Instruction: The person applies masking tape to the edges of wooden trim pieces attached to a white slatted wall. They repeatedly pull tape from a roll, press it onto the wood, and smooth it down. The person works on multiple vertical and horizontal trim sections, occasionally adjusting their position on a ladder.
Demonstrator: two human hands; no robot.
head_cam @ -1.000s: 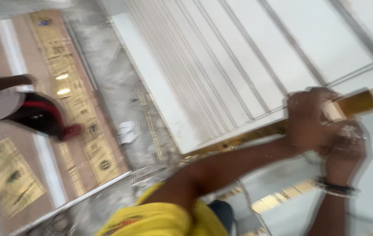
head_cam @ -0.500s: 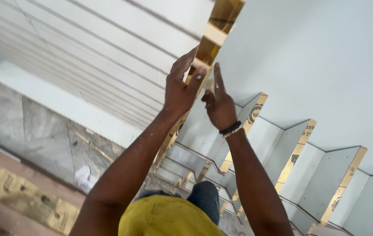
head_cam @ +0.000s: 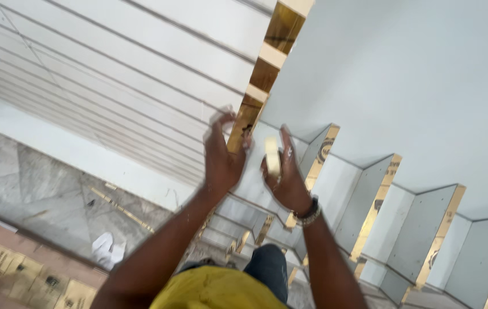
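**Tape roll gripped at the gold strip**

A gold strip (head_cam: 267,71) is seen running along the edge of a white grooved panel (head_cam: 129,74), with pale tape pieces (head_cam: 271,55) laid across it at intervals. The left hand (head_cam: 224,157) is raised to the lower part of the strip, its fingers spread and loosely curved, the fingertips touching or just beside the strip's edge; nothing is clasped in its grip, though motion blur leaves the exact contact unclear. The right hand (head_cam: 284,171) is held just beside the left, a little lower. A tape roll (head_cam: 272,155), cream in colour, is grasped in its grip, seen edge-on between thumb and fingers, near the strip but apart from it. A bracelet (head_cam: 309,213) is worn on the right wrist. Below, white stairs (head_cam: 370,200) with gold edges are seen, and a marble floor (head_cam: 38,183) lies to the left.
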